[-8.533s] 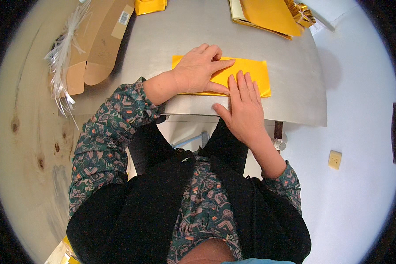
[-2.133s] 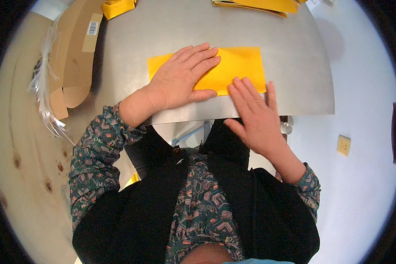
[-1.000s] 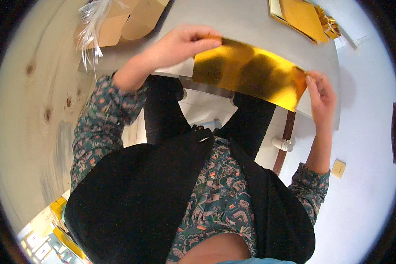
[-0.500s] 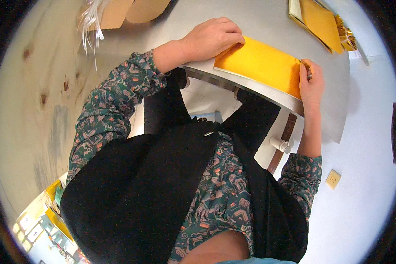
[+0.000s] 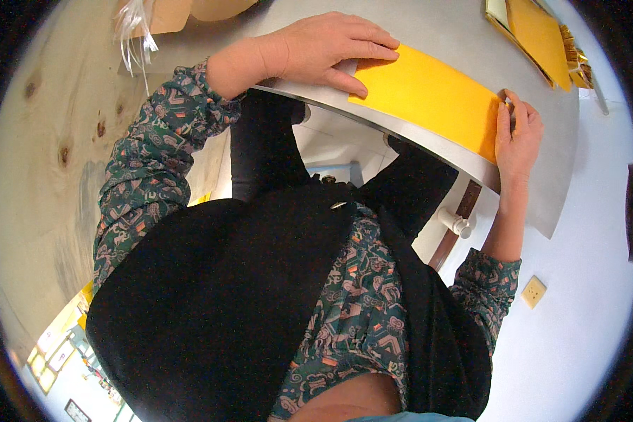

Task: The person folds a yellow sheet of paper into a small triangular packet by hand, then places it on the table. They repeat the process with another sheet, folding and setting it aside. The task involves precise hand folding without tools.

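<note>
A rectangular yellow paper sheet lies flat along the near edge of the grey metal-topped table. At its left end, my left hand rests with fingers stretched out and thumb apart; the fingertips touch the far left corner and the thumb the near one. My right hand is curled at the right end, its thumb against the short edge and its fingers bent at the far corner. Whether the sheet is one layer or several cannot be made out.
Farther back on the right lies a stack of yellow sheets beside a gold fringed bundle. White plastic strips hang by brown cardboard at the far left. A wooden board stands left; a white wall with a socket is right.
My left hand has gone from closed fingers at the sheet's far left corner to spread fingers over its left end. My right hand's pinch at the far right corner has loosened into a curl.
</note>
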The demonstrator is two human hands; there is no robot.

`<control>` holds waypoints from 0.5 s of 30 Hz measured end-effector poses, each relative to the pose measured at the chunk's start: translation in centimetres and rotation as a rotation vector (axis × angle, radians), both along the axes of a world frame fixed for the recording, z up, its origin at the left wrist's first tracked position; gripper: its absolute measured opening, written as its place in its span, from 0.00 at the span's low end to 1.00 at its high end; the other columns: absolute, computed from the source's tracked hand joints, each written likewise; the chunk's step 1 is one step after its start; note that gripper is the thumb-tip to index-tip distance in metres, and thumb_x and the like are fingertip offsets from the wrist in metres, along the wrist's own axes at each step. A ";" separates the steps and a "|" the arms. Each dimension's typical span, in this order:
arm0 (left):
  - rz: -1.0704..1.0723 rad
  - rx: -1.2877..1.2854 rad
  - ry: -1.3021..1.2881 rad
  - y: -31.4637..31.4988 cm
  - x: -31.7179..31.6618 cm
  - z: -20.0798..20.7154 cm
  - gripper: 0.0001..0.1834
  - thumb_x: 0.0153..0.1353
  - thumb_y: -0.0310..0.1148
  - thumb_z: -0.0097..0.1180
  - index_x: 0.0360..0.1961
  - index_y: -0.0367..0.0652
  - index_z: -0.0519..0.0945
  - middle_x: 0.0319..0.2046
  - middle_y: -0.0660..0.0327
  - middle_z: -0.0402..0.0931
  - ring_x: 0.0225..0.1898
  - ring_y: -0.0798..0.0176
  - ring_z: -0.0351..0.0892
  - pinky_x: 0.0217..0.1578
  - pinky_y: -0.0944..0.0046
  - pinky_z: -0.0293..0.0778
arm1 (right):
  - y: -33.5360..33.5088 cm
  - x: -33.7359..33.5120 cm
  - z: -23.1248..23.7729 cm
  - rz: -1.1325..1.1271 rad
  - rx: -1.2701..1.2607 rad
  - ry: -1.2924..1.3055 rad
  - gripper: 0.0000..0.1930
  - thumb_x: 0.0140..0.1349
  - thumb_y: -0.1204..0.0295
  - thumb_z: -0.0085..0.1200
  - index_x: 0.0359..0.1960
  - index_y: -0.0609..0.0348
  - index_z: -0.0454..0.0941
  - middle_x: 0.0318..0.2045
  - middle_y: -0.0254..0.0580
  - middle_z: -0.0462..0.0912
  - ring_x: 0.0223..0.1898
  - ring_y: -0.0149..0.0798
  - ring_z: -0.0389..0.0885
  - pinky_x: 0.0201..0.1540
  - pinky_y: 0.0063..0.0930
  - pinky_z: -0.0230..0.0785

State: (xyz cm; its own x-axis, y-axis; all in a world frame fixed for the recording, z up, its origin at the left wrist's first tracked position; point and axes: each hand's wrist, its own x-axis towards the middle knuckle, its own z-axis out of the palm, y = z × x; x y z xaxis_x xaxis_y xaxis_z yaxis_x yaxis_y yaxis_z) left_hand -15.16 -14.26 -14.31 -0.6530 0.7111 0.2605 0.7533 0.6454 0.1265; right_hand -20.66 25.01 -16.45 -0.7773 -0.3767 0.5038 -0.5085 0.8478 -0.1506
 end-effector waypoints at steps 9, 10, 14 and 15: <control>-0.077 -0.034 -0.107 0.0 0.6 1.1 0.40 0.55 0.43 0.67 0.69 0.47 0.71 0.71 0.54 0.65 0.71 0.45 0.65 0.69 0.47 0.61 | 0.8 0.7 -0.3 -0.009 0.066 0.024 0.15 0.69 0.60 0.57 0.54 0.46 0.83 0.49 0.51 0.82 0.51 0.53 0.78 0.57 0.46 0.70; -0.066 -0.053 -0.119 0.1 0.8 1.2 0.40 0.55 0.43 0.67 0.70 0.47 0.71 0.72 0.53 0.64 0.71 0.46 0.64 0.70 0.47 0.60 | 0.8 0.7 -0.5 -0.001 0.063 0.052 0.15 0.69 0.60 0.57 0.54 0.45 0.83 0.49 0.51 0.82 0.52 0.53 0.78 0.56 0.45 0.71; -0.037 -0.092 -0.186 0.7 1.1 2.1 0.39 0.56 0.43 0.66 0.70 0.47 0.71 0.73 0.54 0.63 0.73 0.47 0.61 0.72 0.48 0.57 | 1.0 0.6 -1.3 -0.050 0.033 0.028 0.16 0.68 0.59 0.58 0.55 0.43 0.83 0.50 0.50 0.81 0.53 0.52 0.77 0.56 0.44 0.71; -0.031 -0.102 -0.194 0.7 1.2 2.2 0.39 0.56 0.43 0.66 0.70 0.47 0.71 0.73 0.54 0.63 0.73 0.47 0.61 0.72 0.48 0.57 | 1.2 0.6 -1.3 -0.046 0.029 0.025 0.16 0.68 0.58 0.58 0.55 0.43 0.83 0.51 0.49 0.81 0.53 0.52 0.76 0.55 0.43 0.71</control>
State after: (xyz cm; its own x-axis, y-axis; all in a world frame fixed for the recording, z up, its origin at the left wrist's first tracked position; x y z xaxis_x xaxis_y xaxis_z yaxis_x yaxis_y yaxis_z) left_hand -13.99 -13.52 -12.10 -0.6610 0.7482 0.0579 0.7412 0.6388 0.2064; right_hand -20.03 26.19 -17.79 -0.7812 -0.3562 0.5128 -0.4726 0.8740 -0.1129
